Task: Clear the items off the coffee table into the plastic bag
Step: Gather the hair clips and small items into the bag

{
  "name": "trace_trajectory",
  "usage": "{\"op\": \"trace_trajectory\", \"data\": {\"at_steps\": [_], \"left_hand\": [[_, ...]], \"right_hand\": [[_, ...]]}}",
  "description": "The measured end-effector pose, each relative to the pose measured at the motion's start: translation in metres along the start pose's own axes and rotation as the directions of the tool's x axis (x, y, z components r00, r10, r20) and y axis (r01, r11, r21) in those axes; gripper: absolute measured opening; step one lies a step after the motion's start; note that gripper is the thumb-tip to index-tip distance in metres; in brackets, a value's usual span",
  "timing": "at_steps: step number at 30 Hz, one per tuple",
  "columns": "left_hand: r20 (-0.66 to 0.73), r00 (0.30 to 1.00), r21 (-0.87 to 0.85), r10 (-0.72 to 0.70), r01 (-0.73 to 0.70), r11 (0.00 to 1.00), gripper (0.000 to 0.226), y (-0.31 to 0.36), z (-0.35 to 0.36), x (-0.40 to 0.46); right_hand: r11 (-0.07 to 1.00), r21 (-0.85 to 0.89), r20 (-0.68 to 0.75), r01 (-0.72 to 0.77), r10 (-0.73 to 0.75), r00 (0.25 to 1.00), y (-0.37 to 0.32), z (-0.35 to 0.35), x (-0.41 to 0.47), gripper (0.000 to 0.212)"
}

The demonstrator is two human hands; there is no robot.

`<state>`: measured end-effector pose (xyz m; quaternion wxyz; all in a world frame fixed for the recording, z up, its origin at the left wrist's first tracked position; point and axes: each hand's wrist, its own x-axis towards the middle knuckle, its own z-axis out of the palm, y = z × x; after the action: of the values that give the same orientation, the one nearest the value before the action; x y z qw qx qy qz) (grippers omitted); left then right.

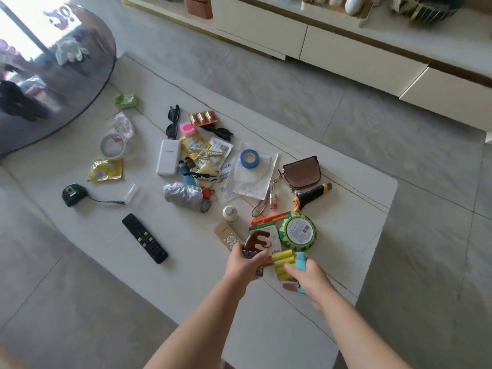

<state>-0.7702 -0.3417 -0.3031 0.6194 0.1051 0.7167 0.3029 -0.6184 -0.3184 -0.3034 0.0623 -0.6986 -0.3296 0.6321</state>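
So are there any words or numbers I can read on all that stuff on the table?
None can be read.
Round green tin: white label with a barcode, print too small.
White packets: barcode and blue print, blurred.
Yellow packet: design blurred.
Black remote: buttons show no readable marks.

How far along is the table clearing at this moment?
Barely begun; no plastic bag is in view. The left hand grips small packets, the right hand holds a yellow roll pack. The black remote, white power bank and many others remain on the white coffee table.
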Motion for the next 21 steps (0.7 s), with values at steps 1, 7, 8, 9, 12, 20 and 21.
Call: {"op": "trace_trajectory", "data": {"at_steps": [1, 7, 8, 9, 12, 20, 21], "left_hand": [[-0.007, 1.0, -0.059, -0.001, 0.001, 0.998, 0.026, 0.008, -0.011, -0.008], [-0.082, 0.997, -0.299, 0.012, -0.036, 0.954, 0.026, 0.048, -0.092, -0.059], [-0.093, 0.995, -0.331, 0.019, -0.049, 0.942, 0.026, 0.053, -0.109, -0.069], [-0.102, 0.994, -0.359, 0.028, -0.063, 0.931, 0.028, 0.056, -0.123, -0.077], [-0.151, 0.988, -0.439, 0.04, -0.103, 0.893, 0.035, 0.057, -0.175, -0.105], [-0.382, 0.924, -0.634, 0.003, -0.265, 0.726, 0.009, 0.015, -0.309, -0.174], [-0.408, 0.913, -0.648, -0.006, -0.285, 0.707, 0.008, 0.007, -0.324, -0.182]], "right_hand": [[1.0, 0.004, 0.022, 0.015, -0.015, 1.0, -0.01, 0.007, -0.007, 0.024], [0.997, 0.022, 0.196, 0.077, -0.08, 0.977, -0.078, 0.056, -0.051, 0.02], [0.995, 0.009, 0.225, 0.096, -0.095, 0.97, -0.091, 0.068, -0.061, 0.018], [0.994, 0.002, 0.245, 0.11, -0.107, 0.964, -0.1, 0.079, -0.068, 0.018], [0.986, -0.047, 0.355, 0.159, -0.132, 0.925, -0.122, 0.122, -0.09, 0.021], [0.934, -0.214, 0.614, 0.288, -0.1, 0.783, -0.149, 0.26, -0.17, 0.014], [0.928, -0.222, 0.638, 0.298, -0.092, 0.764, -0.149, 0.278, -0.179, 0.014]]}}
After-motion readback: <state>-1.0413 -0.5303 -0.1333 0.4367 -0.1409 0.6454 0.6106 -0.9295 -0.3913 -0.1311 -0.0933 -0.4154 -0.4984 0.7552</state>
